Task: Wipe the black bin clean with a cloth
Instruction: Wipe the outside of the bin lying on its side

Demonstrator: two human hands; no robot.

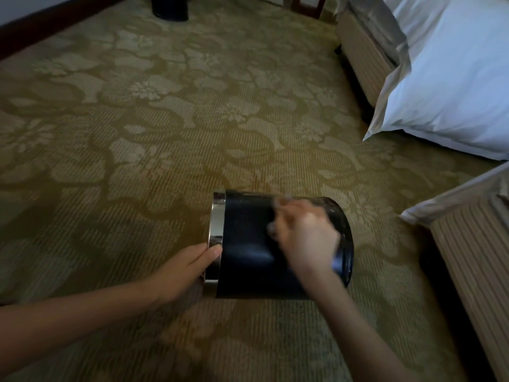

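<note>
The black bin [248, 244] lies on its side on the carpet, with its chrome rim [217, 216] to the left and its base to the right. My left hand [190, 268] grips the chrome rim at its near edge, thumb on top. My right hand [305, 232] is on the bin's upper side and is blurred by motion. Its fingers are curled over what looks like a small dark cloth [272, 226] pressed to the bin's wall. Most of the cloth is hidden against the black surface.
Patterned green carpet [165, 119] covers the floor. A bed with a white pillow [451, 78] stands at the right, and a second bed corner [468, 232] is close to the bin's base. Another dark bin [170, 8] stands by the far wall.
</note>
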